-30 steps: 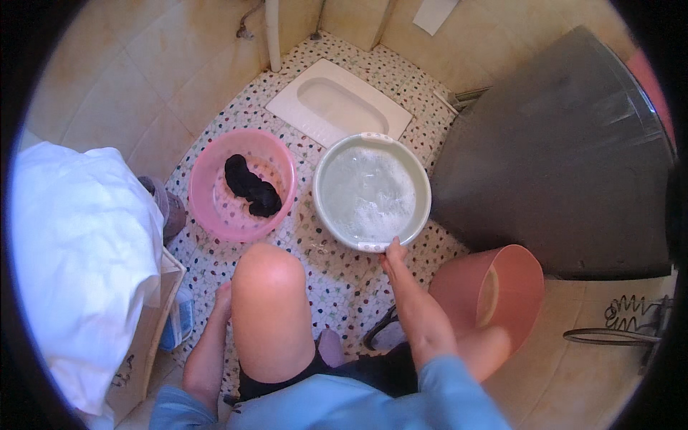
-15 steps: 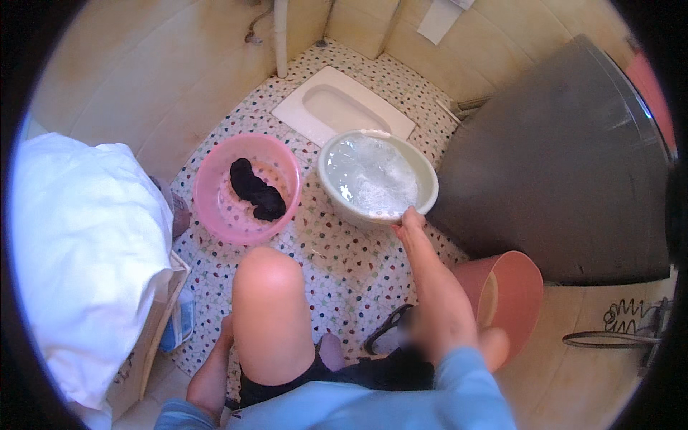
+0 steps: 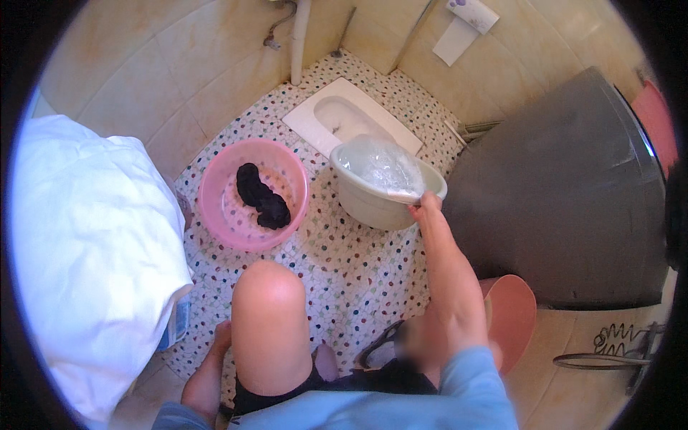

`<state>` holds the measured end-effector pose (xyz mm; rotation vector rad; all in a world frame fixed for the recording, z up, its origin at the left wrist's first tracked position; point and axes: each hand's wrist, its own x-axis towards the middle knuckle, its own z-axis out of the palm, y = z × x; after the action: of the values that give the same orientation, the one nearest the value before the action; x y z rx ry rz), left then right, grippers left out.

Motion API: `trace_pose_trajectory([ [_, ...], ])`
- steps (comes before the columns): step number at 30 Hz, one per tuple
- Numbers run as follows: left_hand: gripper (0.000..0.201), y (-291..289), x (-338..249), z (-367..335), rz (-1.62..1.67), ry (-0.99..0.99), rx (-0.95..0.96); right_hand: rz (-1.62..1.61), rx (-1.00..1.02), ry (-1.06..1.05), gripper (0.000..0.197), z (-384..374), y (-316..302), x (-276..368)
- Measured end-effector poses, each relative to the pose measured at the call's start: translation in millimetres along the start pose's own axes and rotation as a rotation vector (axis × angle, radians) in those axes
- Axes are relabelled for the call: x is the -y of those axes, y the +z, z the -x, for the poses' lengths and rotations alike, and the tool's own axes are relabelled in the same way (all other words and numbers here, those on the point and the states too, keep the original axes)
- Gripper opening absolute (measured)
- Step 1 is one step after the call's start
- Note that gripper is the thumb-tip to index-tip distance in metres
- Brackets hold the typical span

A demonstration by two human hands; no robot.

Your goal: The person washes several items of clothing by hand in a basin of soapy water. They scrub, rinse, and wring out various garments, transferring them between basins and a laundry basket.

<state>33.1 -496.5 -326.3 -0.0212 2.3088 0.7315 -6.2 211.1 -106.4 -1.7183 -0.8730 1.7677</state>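
My right hand (image 3: 426,206) grips the near rim of a pale green basin (image 3: 376,208), which is tilted with its far side low. Clear, frothy water (image 3: 383,166) runs up over the far rim towards the white squat toilet (image 3: 301,123). To the left, a pink basin (image 3: 208,208) stands on the floor with a bunched black cloth (image 3: 262,196) in it. My left hand (image 3: 223,334) is down beside my bare knee, its fingers hidden behind the leg.
White cloth (image 3: 93,265) covers something on the left. A dark grey bulky object (image 3: 552,193) stands at the right, with a salmon-pink bin (image 3: 516,322) near it. A pipe (image 3: 300,43) runs down the far wall, and a wire rack (image 3: 602,360) is at lower right.
The pale green basin has tipped away from me, its near side rising, and its water has surged to the far rim. My right hand has kept its grip; the left stays by the knee.
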Motion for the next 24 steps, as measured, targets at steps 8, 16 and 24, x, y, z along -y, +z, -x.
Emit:
trace_pose_trajectory([
  [8, 0.039, 6, 20, 7, 0.006, -0.102, 0.067, 0.127, -0.008, -0.113, 0.035, -24, 18, 20],
  [16, 0.034, 3, 25, 11, 0.25, -0.257, 0.023, -0.036, 0.12, -0.104, 0.028, -31, 57, 39],
  [24, 0.031, -1, 13, 19, 0.186, -0.236, 0.023, -0.088, 0.166, -0.113, 0.034, -36, 88, 54],
])
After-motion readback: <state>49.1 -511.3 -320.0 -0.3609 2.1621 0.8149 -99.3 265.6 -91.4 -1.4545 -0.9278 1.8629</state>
